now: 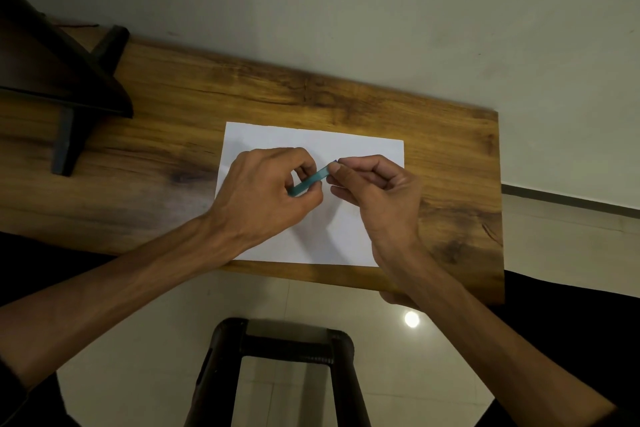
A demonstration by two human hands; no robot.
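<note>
From the head camera, looking down over the person's forearms, both hands meet above a white sheet of paper (pixel 313 140), and the teal stick (pixel 309 181), which looks like a pen or marker, spans the small gap between them. The left hand (pixel 266 194) has its fingers curled round the stick's lower end, thumb pressed along it. The right hand (pixel 377 191) pinches the upper end between thumb and forefinger, with a darker tip just showing past the thumbnail. The stick's long axis slants from the left hand's palm, nearer the person, up and away toward the right hand's fingertips. Neither hand is the nearer one, since each already has an end. If I had to guess, the right hand is about to pull a cap off along that slant while the left anchors the body, so the pull should run straight along the axis. The paper lies flat under both hands on the wooden table (pixel 166 135). Off beyond the left hand stands a dark stand (pixel 65 80), and below the wrists, on the floor side, a dark stool (pixel 287 345).
</note>
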